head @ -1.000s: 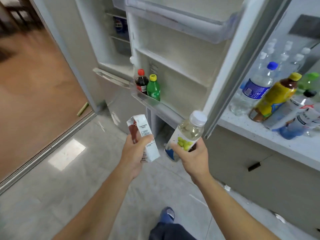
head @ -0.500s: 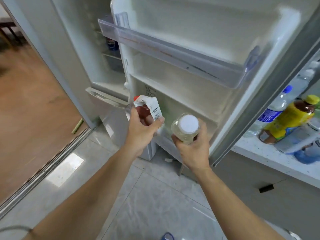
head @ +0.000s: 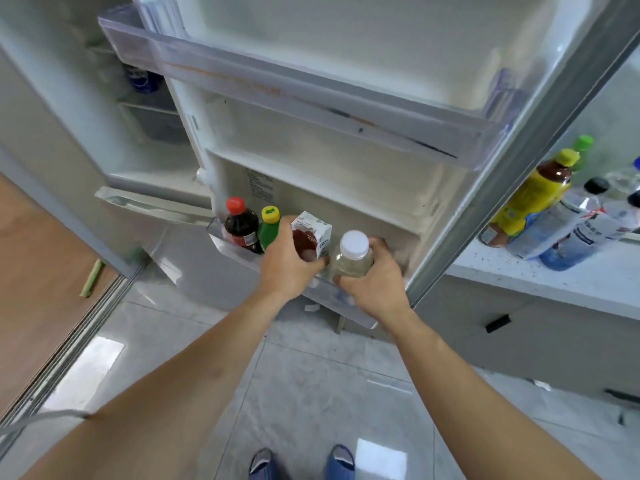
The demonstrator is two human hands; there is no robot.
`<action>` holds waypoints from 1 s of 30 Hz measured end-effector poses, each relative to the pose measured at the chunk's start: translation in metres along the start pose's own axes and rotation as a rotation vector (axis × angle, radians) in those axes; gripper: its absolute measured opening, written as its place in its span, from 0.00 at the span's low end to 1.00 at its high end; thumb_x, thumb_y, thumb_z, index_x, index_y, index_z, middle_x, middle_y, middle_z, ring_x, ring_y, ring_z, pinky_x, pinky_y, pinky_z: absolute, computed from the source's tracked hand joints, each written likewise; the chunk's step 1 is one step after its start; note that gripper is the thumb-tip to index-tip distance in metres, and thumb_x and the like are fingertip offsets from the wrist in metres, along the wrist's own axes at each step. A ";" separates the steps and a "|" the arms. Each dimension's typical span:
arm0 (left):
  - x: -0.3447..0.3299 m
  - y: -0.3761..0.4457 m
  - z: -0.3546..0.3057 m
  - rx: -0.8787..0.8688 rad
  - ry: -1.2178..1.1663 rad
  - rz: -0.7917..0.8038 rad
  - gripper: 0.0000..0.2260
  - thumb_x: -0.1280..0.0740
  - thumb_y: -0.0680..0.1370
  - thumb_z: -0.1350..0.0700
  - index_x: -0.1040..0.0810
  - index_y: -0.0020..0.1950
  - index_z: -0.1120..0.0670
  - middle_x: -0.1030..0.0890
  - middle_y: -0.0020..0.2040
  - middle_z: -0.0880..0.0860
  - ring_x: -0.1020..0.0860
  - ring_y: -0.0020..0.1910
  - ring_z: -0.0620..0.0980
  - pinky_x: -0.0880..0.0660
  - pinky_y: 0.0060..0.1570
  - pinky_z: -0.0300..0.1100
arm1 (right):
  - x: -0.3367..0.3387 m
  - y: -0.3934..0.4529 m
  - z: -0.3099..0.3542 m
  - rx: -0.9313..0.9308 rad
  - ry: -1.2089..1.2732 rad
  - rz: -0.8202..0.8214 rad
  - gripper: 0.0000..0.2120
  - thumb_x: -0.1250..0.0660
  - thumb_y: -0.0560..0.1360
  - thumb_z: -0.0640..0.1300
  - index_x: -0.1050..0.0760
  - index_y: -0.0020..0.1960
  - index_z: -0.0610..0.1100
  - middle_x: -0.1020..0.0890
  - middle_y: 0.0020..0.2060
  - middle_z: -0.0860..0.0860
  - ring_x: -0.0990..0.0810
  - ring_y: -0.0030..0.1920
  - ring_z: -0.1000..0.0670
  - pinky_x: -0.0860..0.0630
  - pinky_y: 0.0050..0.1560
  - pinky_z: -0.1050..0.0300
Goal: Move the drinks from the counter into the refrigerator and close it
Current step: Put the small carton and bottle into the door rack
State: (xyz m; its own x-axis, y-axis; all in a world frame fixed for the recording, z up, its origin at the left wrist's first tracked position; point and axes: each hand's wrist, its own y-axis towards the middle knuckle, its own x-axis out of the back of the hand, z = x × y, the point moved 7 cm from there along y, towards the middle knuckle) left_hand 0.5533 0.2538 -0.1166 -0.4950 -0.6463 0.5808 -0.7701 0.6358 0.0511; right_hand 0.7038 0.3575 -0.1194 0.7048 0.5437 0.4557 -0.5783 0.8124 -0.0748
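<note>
White refrigerator door (head: 398, 64), standing open: inner face toward the person, which gives reach to its shelves. The upper clear plastic door shelf (head: 311, 109) shows nothing in it.

Pale speckled counter (head: 554, 282), right of the door: holds the drinks not yet moved. Among them a leaning tea bottle with yellow label and yellow cap (head: 533, 195), a green-capped bottle (head: 583, 143) behind it, and a clear black-capped bottle (head: 571, 220) lying tilted. Others run out of view. Judged well short of done; door cannot be closed yet.

Bottom clear door bin (head: 239, 249): chosen, it seems, because its rail keeps tall bottles upright. Already in it, at the left end, a dark cola bottle with red cap (head: 240, 223) and, touching it, a green bottle with yellow cap (head: 270, 226).

Left hand (head: 291, 268): fingers wrapped round a small white-and-brown drink carton (head: 311, 233), held upright just right of the green bottle, apparently to continue the row.

Right hand (head: 370, 282): fingers curled round a clear pale-liquid bottle with white cap (head: 353, 252), upright, just beside the carton. Whether either drink rests on the bin floor cannot be told; the hands hide the bases.

Both held by the body, cap up, so each can drop straight behind the rail.
</note>
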 end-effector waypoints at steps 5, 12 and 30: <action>-0.005 0.000 -0.004 -0.108 0.127 0.194 0.39 0.20 0.68 0.52 0.37 0.73 0.44 0.23 0.59 0.50 0.24 0.56 0.50 0.27 0.54 0.45 | 0.005 0.002 -0.005 -0.123 -0.131 0.014 0.27 0.22 0.66 0.41 0.35 0.57 0.48 0.25 0.40 0.59 0.23 0.39 0.57 0.32 0.30 0.74; -0.001 0.007 -0.013 -0.247 0.323 0.452 0.31 0.27 0.75 0.46 0.31 0.76 0.51 0.27 0.72 0.54 0.29 0.70 0.54 0.33 0.66 0.44 | 0.005 -0.009 0.001 -0.111 -0.152 -0.073 0.34 0.23 0.68 0.43 0.34 0.70 0.47 0.23 0.55 0.54 0.23 0.55 0.51 0.29 0.54 0.61; 0.014 0.017 -0.003 -0.351 0.318 0.271 0.20 0.33 0.78 0.65 0.23 0.70 0.52 0.17 0.57 0.60 0.20 0.57 0.61 0.25 0.57 0.51 | -0.007 -0.021 -0.003 -0.202 -0.083 -0.096 0.36 0.24 0.72 0.41 0.37 0.75 0.52 0.25 0.63 0.57 0.26 0.63 0.52 0.33 0.60 0.62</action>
State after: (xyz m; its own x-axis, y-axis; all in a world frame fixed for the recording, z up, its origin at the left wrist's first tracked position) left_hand 0.5343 0.2569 -0.1054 -0.4688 -0.3149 0.8253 -0.4244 0.8997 0.1022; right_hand 0.7122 0.3371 -0.1234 0.7119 0.4491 0.5399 -0.4101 0.8899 -0.1995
